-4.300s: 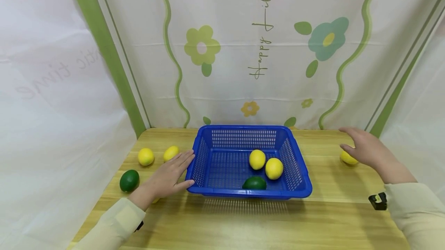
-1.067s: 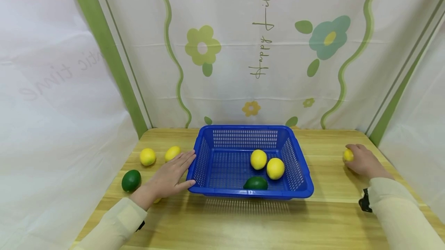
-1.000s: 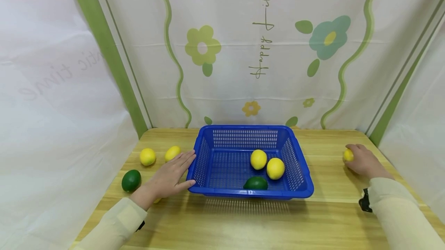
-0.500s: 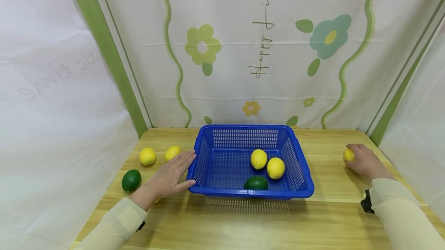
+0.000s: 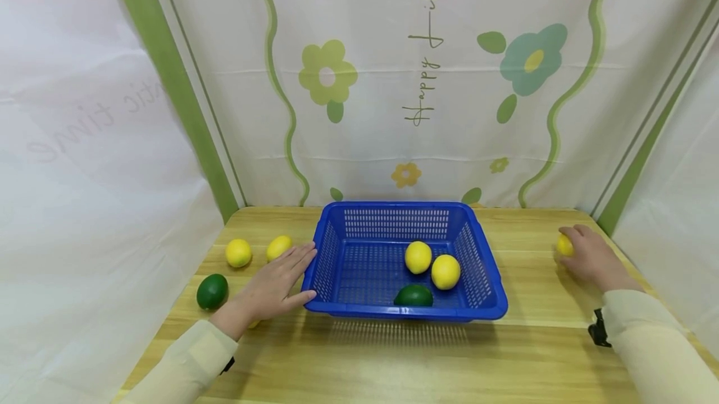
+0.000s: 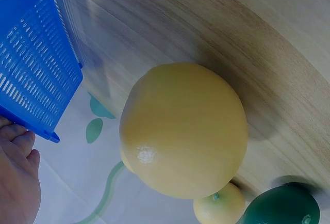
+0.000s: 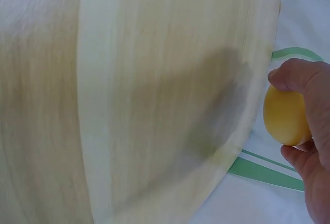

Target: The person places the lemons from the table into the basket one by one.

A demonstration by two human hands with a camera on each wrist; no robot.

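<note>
My right hand pinches a lemon between thumb and fingers at the table's right side. In the right wrist view that lemon is off the wood, with a shadow below. My left hand lies with straight fingers against the left rim of a blue plastic basket. Inside the basket are two lemons and a dark green avocado-like fruit, partly hidden by the front wall. Beneath the left forearm lies another large yellow fruit, almost wholly covered in the head view.
Left of the basket, two more lemons and a second dark green fruit lie on the wooden table. A white printed curtain hangs behind the table and along both sides.
My right hand came down over the lemon at the right, closed its fingers round it and has just raised it slightly. The left hand has stayed at the basket's rim.
</note>
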